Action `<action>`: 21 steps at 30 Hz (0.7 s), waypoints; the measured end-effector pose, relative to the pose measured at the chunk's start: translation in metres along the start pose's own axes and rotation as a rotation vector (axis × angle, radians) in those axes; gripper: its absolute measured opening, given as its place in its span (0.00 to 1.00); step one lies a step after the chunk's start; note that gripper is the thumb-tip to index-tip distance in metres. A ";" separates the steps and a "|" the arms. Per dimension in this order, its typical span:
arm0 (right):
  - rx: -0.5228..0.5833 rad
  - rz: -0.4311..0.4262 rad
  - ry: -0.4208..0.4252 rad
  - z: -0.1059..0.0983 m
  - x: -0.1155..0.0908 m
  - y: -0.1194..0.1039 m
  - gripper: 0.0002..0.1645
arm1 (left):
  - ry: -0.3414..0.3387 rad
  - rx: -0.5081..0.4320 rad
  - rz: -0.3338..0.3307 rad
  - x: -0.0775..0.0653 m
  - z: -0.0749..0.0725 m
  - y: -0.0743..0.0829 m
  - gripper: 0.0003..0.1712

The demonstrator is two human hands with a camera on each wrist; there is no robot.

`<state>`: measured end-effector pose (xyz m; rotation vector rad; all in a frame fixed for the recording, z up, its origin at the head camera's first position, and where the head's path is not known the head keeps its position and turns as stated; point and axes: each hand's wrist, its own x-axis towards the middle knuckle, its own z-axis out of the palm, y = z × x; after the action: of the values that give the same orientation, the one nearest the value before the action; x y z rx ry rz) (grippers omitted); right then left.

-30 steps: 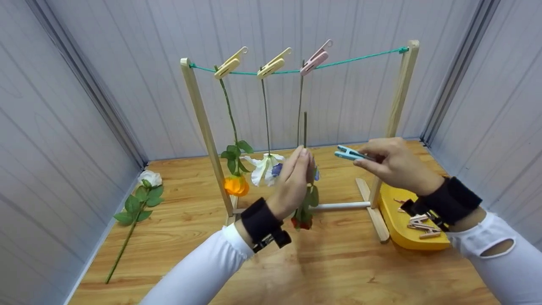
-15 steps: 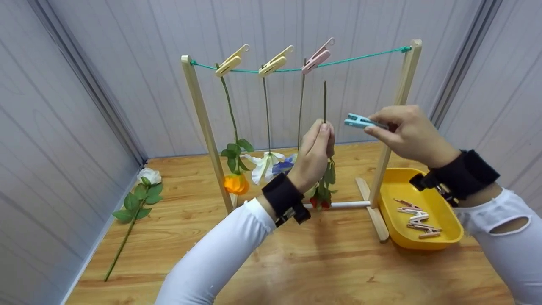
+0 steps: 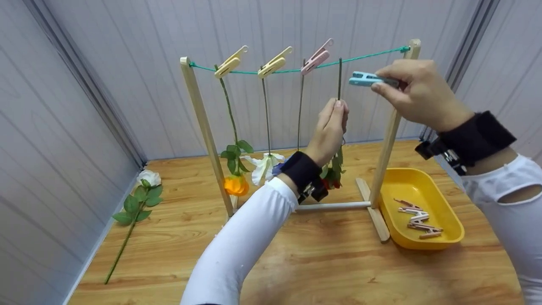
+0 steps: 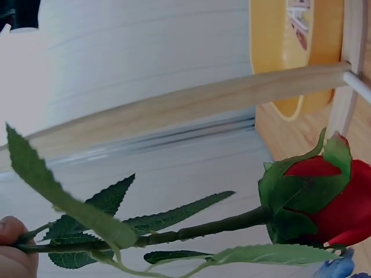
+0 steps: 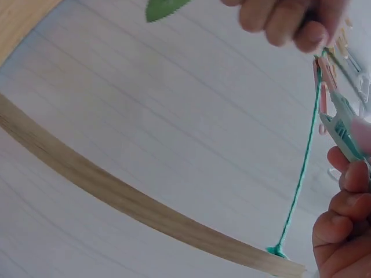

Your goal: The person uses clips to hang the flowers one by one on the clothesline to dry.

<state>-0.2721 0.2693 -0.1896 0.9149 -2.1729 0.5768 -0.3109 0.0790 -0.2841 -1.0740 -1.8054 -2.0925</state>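
My left hand [image 3: 332, 127] grips the stem of a red rose [image 4: 324, 197], which hangs head down with its bare stem end reaching up to the green cord [image 3: 368, 56]. To its right, my right hand [image 3: 417, 91] pinches a blue clothespin [image 3: 365, 79], its tip pointing left toward the stem and a little apart from it. Along the cord, two yellow clothespins [image 3: 272, 67] and a pink clothespin [image 3: 315, 62] hold other stems. From these hang an orange flower [image 3: 236, 185], a white flower [image 3: 263, 170] and a blue-purple flower, mostly hidden behind my left arm.
The cord runs between two wooden posts [image 3: 387, 152] of a stand with a white bottom bar [image 3: 334, 206]. Beside the right post, a yellow basin [image 3: 455, 224] holds several clothespins [image 3: 419, 217]. A white rose [image 3: 149, 178] lies on the table [image 3: 178, 262] at left.
Both hands have risen, the left one also moving right with the rose, so its stem end is now at the cord. The blue clothespin has come up to just below cord height.
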 end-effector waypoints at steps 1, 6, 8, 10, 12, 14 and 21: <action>-0.010 -0.004 0.002 -0.002 0.004 0.000 0.07 | 0.006 -0.012 -0.011 0.003 0.000 -0.001 0.19; -0.057 0.010 -0.008 -0.011 0.025 -0.004 0.09 | 0.023 -0.056 -0.066 0.012 0.000 -0.006 0.19; -0.086 0.023 -0.031 -0.013 0.034 -0.005 0.09 | 0.033 -0.040 -0.077 0.014 -0.001 -0.006 0.19; -0.122 0.029 -0.060 -0.015 0.041 -0.005 0.10 | 0.044 -0.017 -0.089 0.015 -0.001 -0.007 0.19; -0.152 0.038 -0.092 -0.017 0.049 -0.004 0.11 | 0.051 0.003 -0.106 0.016 -0.002 -0.007 0.19; -0.165 0.058 -0.120 -0.019 0.055 -0.003 0.12 | 0.061 0.010 -0.131 0.017 -0.002 -0.008 0.19; -0.222 0.095 -0.255 -0.019 0.075 -0.002 0.16 | 0.069 0.041 -0.161 0.022 -0.004 -0.010 0.18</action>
<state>-0.2999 0.2474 -0.1210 0.8036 -2.4606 0.2661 -0.3345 0.0849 -0.2787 -0.8607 -1.9515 -2.1413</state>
